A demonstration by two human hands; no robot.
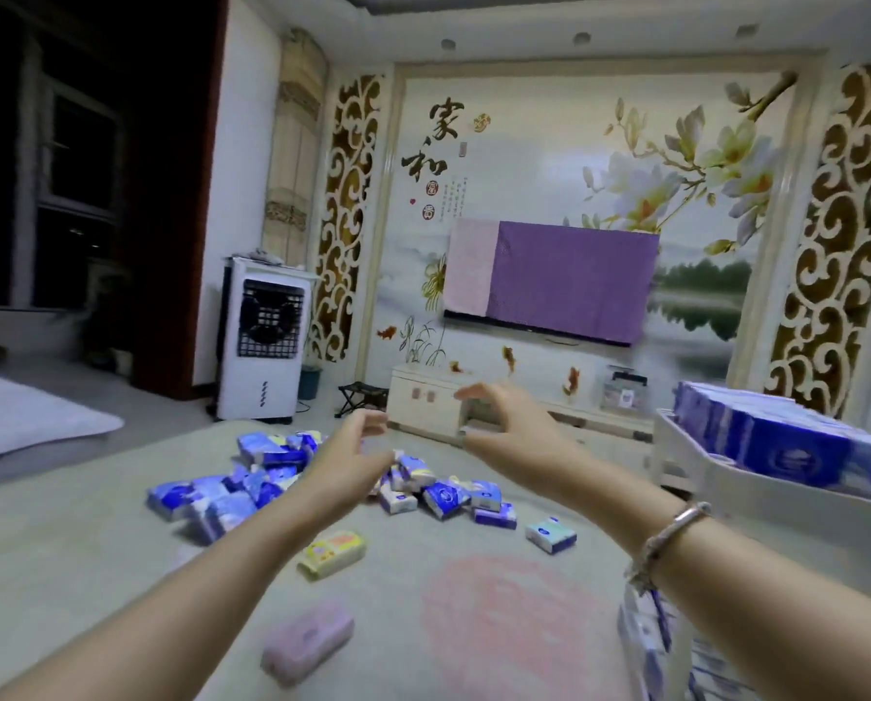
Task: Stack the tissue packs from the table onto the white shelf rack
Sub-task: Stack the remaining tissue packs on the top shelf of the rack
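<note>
A heap of blue and white tissue packs (251, 478) lies on the pale table surface (69, 548), with more packs (443, 498) scattered to its right. Both my arms reach out over the heap. My left hand (352, 457) hovers above the packs, fingers loosely spread, holding nothing. Higher and to the right, my right hand (504, 422) has thumb and fingers apart and is empty; a bracelet sits on that wrist. The white shelf rack (777, 488) stands at the right edge, its top tier filled with blue tissue packs (787, 447).
A yellow pack (332, 553) and a pink pack (308, 641) lie nearer to me on the table. One single blue pack (550, 533) sits apart. More blue packs (645, 645) fill a lower tier of the rack. A white air cooler (266, 341) and a TV cabinet (433, 402) stand beyond.
</note>
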